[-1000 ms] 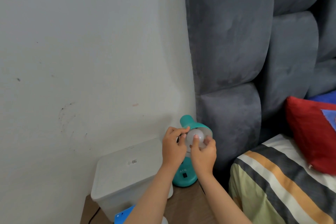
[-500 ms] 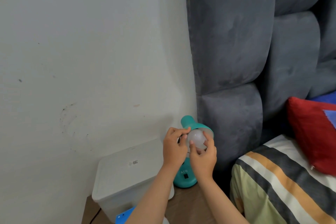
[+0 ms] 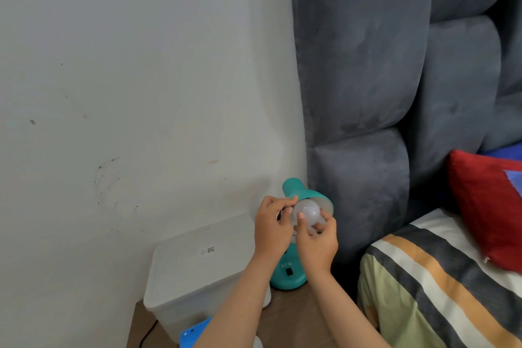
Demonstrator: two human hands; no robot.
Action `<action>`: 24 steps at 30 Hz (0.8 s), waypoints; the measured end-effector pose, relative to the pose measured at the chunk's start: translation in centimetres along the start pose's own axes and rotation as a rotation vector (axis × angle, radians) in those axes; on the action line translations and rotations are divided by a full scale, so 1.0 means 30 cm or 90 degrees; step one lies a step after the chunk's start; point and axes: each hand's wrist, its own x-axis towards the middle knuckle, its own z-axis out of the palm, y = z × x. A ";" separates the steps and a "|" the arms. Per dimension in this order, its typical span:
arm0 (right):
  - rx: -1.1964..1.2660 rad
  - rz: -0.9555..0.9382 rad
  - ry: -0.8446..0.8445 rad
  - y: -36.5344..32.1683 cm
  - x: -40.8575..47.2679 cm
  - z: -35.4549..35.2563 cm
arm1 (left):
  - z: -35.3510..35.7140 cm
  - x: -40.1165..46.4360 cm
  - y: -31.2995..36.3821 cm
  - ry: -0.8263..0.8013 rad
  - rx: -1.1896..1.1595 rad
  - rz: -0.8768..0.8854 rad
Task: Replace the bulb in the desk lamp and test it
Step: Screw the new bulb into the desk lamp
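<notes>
1. Bulb (image 3: 306, 212): round, frosted white, sitting at the mouth of the teal lamp shade (image 3: 309, 197), toward the far right corner of the bedside table (image 3: 293, 316). Whether its base is seated in the socket cannot be told; hands cover it.
2. Right hand (image 3: 317, 244): fingers grasping the bulb from below, thumb across its near face, other fingertips along its right side.
3. Left hand (image 3: 272, 230): fingers curled on the shade's neck just left of the bulb, bracing it; thumb lies along the teal shell.
4. Handling, as a judgement: light, smooth, a bit slippery, with a thin shell. Best held around the widest part of the globe with spread fingertips, turned gently, not squeezed. The shade likely swivels, so it needs the steadying hand.
5. Lamp base (image 3: 288, 274): teal, round, a dark switch on its near face, standing on the wood-brown table top.
6. A white lidded plastic box (image 3: 197, 263) stands left of the lamp; a blue object (image 3: 196, 332) at the near edge.
7. Room: pale scuffed wall (image 3: 141, 79) behind, grey padded headboard (image 3: 367, 79) right, striped bedding (image 3: 440, 285) and red pillow (image 3: 485, 206) far right.
</notes>
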 end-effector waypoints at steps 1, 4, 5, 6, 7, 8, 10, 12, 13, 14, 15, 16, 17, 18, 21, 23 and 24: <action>-0.001 0.006 -0.006 -0.004 0.003 -0.001 | -0.002 0.001 0.000 -0.001 -0.002 0.000; -0.058 -0.024 -0.019 -0.017 0.011 -0.003 | -0.007 0.004 -0.001 -0.004 -0.009 -0.001; -0.079 -0.048 -0.018 -0.020 0.011 -0.004 | -0.007 0.003 -0.002 -0.006 -0.010 -0.001; -0.097 -0.078 -0.021 -0.019 0.010 -0.003 | -0.006 0.003 -0.002 -0.007 -0.009 -0.001; -0.111 -0.110 -0.029 -0.014 0.011 -0.003 | -0.004 0.002 -0.002 -0.006 -0.007 -0.001; -0.127 -0.138 -0.040 -0.006 0.012 -0.003 | -0.003 0.002 -0.002 -0.004 -0.005 -0.001; -0.154 -0.162 -0.054 0.002 0.016 -0.007 | -0.005 0.004 -0.003 -0.002 -0.003 -0.002; -0.157 -0.163 -0.056 0.003 0.025 -0.015 | -0.008 0.008 -0.004 -0.007 -0.002 0.002; -0.156 -0.162 -0.057 0.004 0.030 -0.019 | -0.009 0.009 -0.003 -0.011 0.001 0.003; -0.157 -0.163 -0.060 0.005 0.035 -0.022 | -0.009 0.011 -0.003 -0.013 0.004 0.004; -0.159 -0.161 -0.065 0.007 0.039 -0.024 | -0.008 0.012 -0.004 -0.014 0.006 0.003; -0.162 -0.160 -0.071 0.008 0.041 -0.026 | -0.007 0.014 -0.005 -0.015 0.006 0.002; -0.167 -0.163 -0.075 0.007 0.041 -0.027 | -0.006 0.014 -0.005 -0.016 0.004 0.001; -0.177 -0.174 -0.078 0.005 0.039 -0.028 | -0.006 0.015 -0.004 -0.017 0.003 -0.001; -0.220 -0.235 -0.085 0.004 0.033 -0.027 | -0.010 0.014 -0.003 -0.016 0.002 0.000; -0.233 -0.247 -0.084 0.005 0.031 -0.027 | -0.013 0.011 -0.002 -0.014 0.000 0.000; -0.232 -0.239 -0.082 0.002 0.032 -0.028 | -0.015 0.010 -0.002 -0.015 0.001 0.000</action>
